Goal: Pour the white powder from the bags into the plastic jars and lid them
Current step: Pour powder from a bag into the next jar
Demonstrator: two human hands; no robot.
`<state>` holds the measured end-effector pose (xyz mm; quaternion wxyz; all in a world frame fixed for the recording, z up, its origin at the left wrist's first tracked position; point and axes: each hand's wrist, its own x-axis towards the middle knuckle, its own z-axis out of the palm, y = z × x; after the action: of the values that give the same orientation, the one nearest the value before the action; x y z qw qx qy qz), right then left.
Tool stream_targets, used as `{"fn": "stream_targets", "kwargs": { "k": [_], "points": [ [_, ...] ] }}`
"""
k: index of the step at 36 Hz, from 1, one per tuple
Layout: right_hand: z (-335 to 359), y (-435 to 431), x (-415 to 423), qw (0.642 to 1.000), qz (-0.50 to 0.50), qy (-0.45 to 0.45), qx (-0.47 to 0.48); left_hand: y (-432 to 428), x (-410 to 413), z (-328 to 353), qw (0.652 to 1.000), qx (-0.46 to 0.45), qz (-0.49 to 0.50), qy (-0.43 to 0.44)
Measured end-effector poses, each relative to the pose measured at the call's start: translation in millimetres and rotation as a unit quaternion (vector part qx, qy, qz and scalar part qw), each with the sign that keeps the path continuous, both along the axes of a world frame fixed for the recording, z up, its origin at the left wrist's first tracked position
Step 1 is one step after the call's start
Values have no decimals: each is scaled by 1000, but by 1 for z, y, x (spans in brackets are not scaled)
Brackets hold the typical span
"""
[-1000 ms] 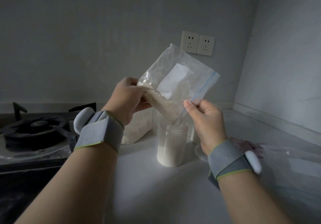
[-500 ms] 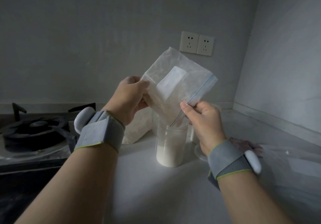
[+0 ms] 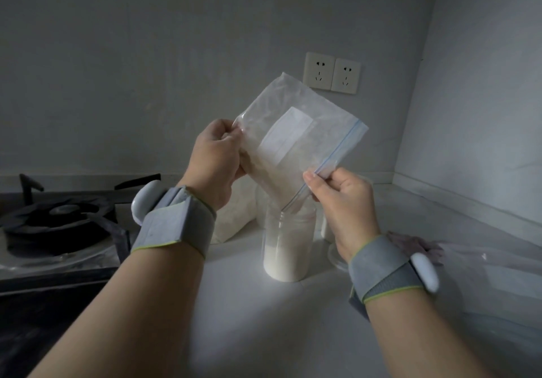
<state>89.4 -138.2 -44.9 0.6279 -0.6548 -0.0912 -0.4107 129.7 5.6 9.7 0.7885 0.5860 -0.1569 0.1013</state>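
Note:
A clear zip bag [image 3: 296,140] with a white label and a blue zip strip hangs tilted over an open plastic jar [image 3: 287,248], its lower corner dipping into the jar's mouth. White powder fills roughly the lower half of the jar. My left hand [image 3: 215,163] grips the bag's left edge. My right hand [image 3: 341,201] pinches the zip edge just above the jar. Little powder shows inside the bag. Behind the jar lies a second bag [image 3: 234,219] full of white powder, partly hidden by my left hand.
A gas stove burner [image 3: 58,219] sits at the left on a dark hob. A round clear lid [image 3: 337,256] and another jar behind my right hand rest on the white counter [image 3: 278,319]. Crumpled clear plastic [image 3: 469,260] lies at the right. Wall sockets [image 3: 331,76] are behind.
The bag has flattened as its powder slid down into the jar. My left hand moved up along the bag's edge, and my right hand shifted slightly lower.

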Motion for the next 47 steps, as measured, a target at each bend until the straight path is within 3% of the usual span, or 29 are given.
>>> {"fn": "stream_targets", "kwargs": {
  "k": [17, 26, 47],
  "points": [
    [-1, -2, 5, 1000, -18, 6, -19, 0, -4, 1, 1000, 4, 1, -15],
    [-5, -7, 11, 998, -39, 26, -39, 7, 0, -4, 988, 139, 68, -26],
    [2, -7, 3, 1000, -6, 13, 20, 1, -9, 4, 996, 67, 27, -50]
  ]
}}
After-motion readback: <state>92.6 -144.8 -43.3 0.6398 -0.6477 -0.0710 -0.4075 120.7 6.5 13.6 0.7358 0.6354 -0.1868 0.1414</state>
